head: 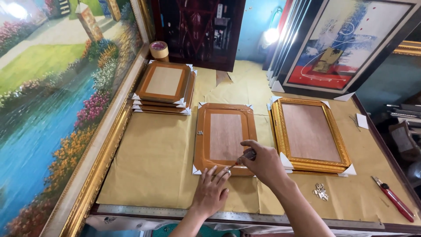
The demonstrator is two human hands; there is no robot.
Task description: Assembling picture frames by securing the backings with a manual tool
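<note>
A brown wooden picture frame [224, 109] lies back-up in the middle of the paper-covered table [153, 162], with white corner guards. My left hand [211, 189] rests flat at its near edge, fingertips on the frame's lower rail. My right hand [261, 163] grips a small dark-handled tool [246, 156], likely a screwdriver, whose tip points at the lower rail just by my left fingertips. A small metal hanger [200, 132] sits on the frame's left rail.
A gold frame [312, 163] lies to the right, a stack of brown frames [163, 84] at the back left, a tape roll [159, 50] behind it. Loose metal fittings [320, 192] and a red utility knife [394, 199] lie front right. A large landscape painting [52, 109] leans on the left.
</note>
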